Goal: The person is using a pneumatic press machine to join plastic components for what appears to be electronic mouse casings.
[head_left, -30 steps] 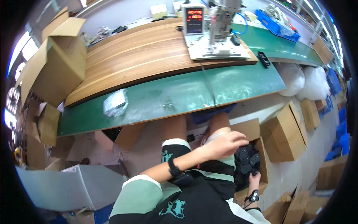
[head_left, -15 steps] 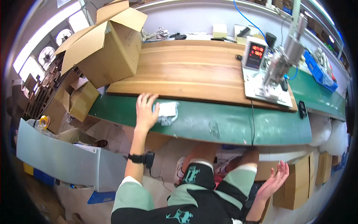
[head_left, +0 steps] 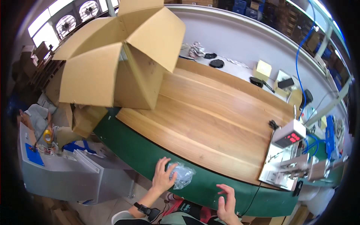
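A small crumpled clear plastic bag (head_left: 183,176) lies on the green strip of the bench near its front edge. My left hand (head_left: 164,176) rests at the bag's left side, its fingers spread and its thumb reaching the bag's edge. Whether the thumb presses on the plastic I cannot tell. To the right of the bag, my right hand (head_left: 227,205) is held over the green surface, apart from it, with fingers and thumb parted and nothing between them. What the bag contains is hard to make out.
A large open cardboard box (head_left: 138,80) stands at the left on the wooden board (head_left: 210,123). A bench press machine (head_left: 296,168) with a red display (head_left: 290,138) is at the right, its black cable crossing the green strip. A person (head_left: 35,118) sits at a grey bench on the left.
My view has turned and tilted toward the bench and box. My right hand has come up from beside my lap to over the bench. My left hand stays by the bag.
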`<state>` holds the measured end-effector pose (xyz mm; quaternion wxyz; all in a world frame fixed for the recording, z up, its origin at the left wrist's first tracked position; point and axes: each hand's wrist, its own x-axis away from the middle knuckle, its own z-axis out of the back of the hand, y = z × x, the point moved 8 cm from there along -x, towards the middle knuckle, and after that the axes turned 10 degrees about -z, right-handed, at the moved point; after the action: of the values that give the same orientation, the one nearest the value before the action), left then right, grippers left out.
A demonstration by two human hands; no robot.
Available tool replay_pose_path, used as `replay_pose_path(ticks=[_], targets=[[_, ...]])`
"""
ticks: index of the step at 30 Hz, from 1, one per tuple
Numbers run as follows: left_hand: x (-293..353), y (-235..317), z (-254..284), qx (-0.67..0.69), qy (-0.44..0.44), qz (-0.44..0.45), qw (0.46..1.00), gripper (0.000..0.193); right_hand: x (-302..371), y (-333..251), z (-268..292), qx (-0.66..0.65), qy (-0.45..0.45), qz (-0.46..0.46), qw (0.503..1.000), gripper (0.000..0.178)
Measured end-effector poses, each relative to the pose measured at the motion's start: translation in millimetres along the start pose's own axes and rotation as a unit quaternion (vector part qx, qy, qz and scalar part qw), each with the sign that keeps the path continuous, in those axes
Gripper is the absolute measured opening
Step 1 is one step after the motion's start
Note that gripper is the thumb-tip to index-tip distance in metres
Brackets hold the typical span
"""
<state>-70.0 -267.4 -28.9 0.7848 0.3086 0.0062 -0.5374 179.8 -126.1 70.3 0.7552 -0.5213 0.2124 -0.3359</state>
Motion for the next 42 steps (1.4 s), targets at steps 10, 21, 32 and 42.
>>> replay_pose_path(ticks=[10, 21, 32, 42], targets=[[-8.4, -2.8, -1.1, 0.032, -0.045, 0.014, 0.998, 0.043, -57.7, -127.1, -27.6, -0.019, -0.062, -0.091, 0.994, 0.032], [-16.3, -13.5, 9.5, 0.116, -0.221, -0.044, 0.967, 0.101, -25.9, -173.3, 5.4, 0.038, -0.061, -0.230, 0.970, 0.025], [-46.9, 2.8, 1.5, -0.015, -0.299, -0.062, 0.952, 0.082, 31.5, -150.3, 64.2, -0.088, 0.086, -0.272, 0.954, 0.025], [-37.8, -0.8, 13.2, 0.012, -0.270, -0.117, 0.956, 0.082, 212.0, 68.2, 34.6, -0.260, 0.274, -0.517, 0.768, 0.024]])
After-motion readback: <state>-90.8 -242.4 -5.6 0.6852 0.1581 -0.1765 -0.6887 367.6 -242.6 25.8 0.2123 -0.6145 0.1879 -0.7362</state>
